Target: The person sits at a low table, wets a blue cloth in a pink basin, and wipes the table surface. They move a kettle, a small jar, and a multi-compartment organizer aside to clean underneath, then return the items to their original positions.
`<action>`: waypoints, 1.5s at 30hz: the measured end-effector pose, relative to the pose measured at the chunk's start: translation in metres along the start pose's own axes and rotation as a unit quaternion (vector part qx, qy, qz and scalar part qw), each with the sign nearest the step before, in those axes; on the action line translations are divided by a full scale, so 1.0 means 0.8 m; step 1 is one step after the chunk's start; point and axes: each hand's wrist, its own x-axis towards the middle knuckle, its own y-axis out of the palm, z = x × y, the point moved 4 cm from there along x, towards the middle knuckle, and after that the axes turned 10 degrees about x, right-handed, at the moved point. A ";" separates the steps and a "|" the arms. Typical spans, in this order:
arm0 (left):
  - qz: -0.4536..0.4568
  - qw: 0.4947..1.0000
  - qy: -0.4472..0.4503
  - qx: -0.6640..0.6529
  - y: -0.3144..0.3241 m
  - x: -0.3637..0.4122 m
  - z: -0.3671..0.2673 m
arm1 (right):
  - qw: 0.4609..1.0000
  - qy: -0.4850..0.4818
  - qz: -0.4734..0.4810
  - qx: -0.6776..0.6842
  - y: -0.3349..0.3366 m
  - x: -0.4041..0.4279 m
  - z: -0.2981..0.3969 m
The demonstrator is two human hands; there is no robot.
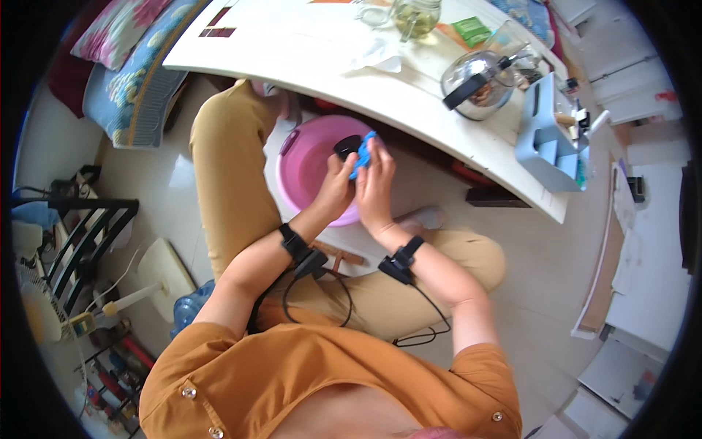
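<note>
My left hand (339, 184) grips a small dark, rounded object (347, 146), perhaps a cup or a lid; its full shape is partly hidden. A crumpled bright blue cloth or scrubber (362, 158) is held in my right hand (375, 184), close against the dark object. Both hands meet over a pink plastic basin (296, 170) that sits on the floor between my legs. I cannot tell whether there is water in the basin.
A white table (307, 60) edges over the basin's far side. On it stand a glass kettle (477, 85), a glass jug (415, 19), a green packet (471, 31) and a light-blue organizer (543, 145). A fan (131, 291) and a blue water bottle (192, 307) are at left.
</note>
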 end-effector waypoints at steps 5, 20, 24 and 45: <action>0.032 0.993 -0.055 0.101 -0.004 -0.001 -0.021 | 0.996 0.051 -0.009 0.068 -0.014 0.015 -0.007; 0.119 0.949 0.027 0.290 -0.015 0.005 -0.028 | 0.629 0.543 0.066 0.553 0.009 -0.017 -0.067; 0.184 0.937 0.017 0.296 0.012 -0.002 -0.051 | 0.610 0.561 0.155 0.538 -0.011 -0.004 -0.074; 0.094 0.767 0.380 0.508 0.050 -0.015 -0.079 | 0.384 0.492 0.042 0.780 -0.020 0.002 -0.054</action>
